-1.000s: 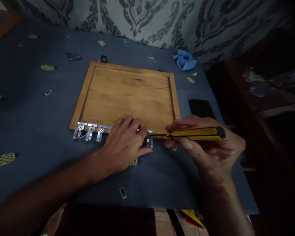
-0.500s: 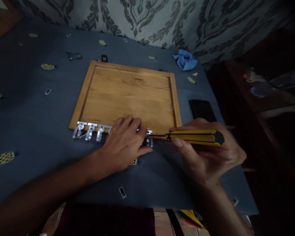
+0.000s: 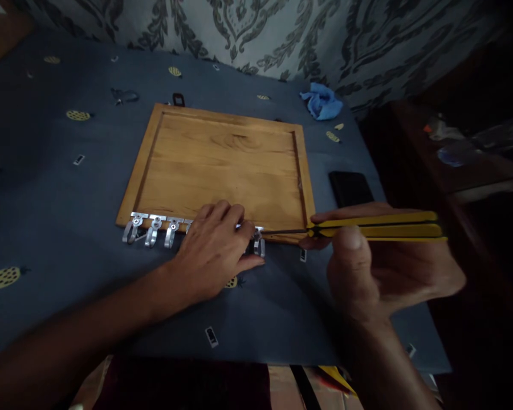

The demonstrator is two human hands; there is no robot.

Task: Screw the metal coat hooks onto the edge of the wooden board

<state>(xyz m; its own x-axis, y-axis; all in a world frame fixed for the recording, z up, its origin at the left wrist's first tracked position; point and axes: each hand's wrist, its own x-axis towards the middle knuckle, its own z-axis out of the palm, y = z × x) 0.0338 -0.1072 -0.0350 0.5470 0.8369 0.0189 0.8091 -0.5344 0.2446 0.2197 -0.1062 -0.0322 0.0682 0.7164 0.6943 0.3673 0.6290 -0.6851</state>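
Note:
A framed wooden board [image 3: 226, 165] lies on the blue patterned cloth. Along its near edge runs a metal hook rail [image 3: 173, 226] with several silver hooks, the middle ones covered by my left hand [image 3: 216, 245]. That hand presses down over the rail, fingers bent together and thumb beside the rightmost hook [image 3: 259, 246]. My right hand [image 3: 393, 267] is closed round the yellow-and-black handle of a screwdriver [image 3: 376, 226], held nearly level and pointing left. Its thin shaft reaches the rail's right end; whether the tip sits in a screw is too small to tell.
A black flat object [image 3: 350, 188] lies right of the board, with a crumpled blue cloth [image 3: 322, 102] behind it. Pliers [image 3: 123, 97] and a small dark bracket [image 3: 178, 99] lie beyond the board. The table's right edge drops to dark shelving.
My right hand has shifted right with the screwdriver and its grip looks looser, the handle turned; more shaft shows. My left hand stays on the rail. The view has shifted slightly.

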